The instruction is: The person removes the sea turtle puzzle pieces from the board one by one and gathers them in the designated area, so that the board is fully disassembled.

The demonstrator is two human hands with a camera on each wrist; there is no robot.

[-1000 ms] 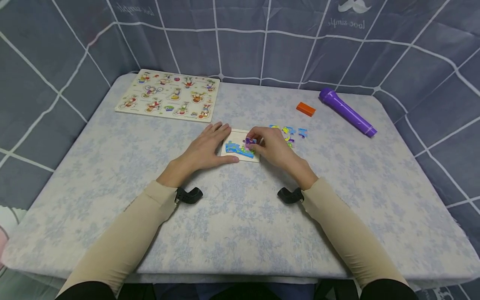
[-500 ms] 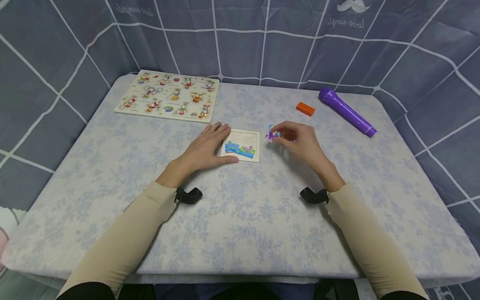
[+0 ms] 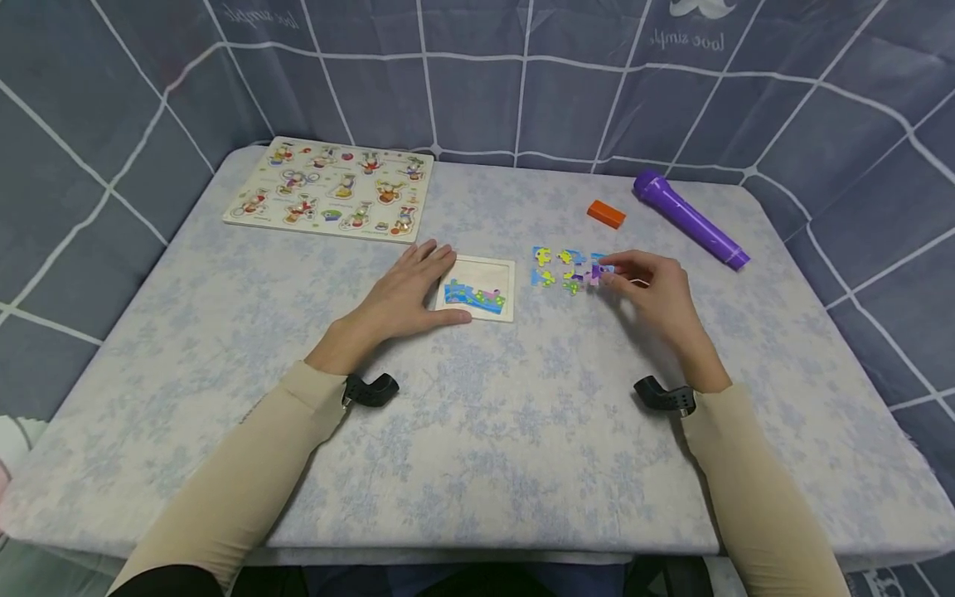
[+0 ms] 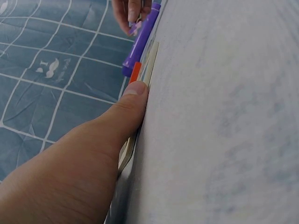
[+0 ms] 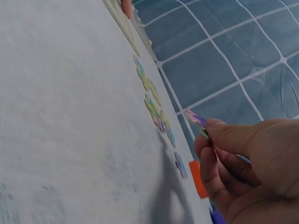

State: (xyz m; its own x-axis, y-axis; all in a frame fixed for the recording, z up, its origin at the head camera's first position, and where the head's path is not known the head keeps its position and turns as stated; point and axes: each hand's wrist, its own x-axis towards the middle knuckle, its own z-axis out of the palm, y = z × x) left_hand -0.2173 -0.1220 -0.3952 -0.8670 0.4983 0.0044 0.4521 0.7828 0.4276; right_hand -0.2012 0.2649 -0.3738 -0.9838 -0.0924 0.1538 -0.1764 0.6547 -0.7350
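Puzzle piece [image 5: 194, 117] pinched by right hand [image 3: 658, 297]; left hand [image 3: 395, 294], spread, touches tray [image 3: 485, 272].

the left hand [image 3: 399, 292] rests outstretched, palm down, while the right hand [image 3: 658, 297] pinches, raised.

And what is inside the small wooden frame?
Mostly blue puzzle pieces lie in the lower part of the frame; bare wood shows above. The left hand hides part of its left side; what is beneath cannot be seen.
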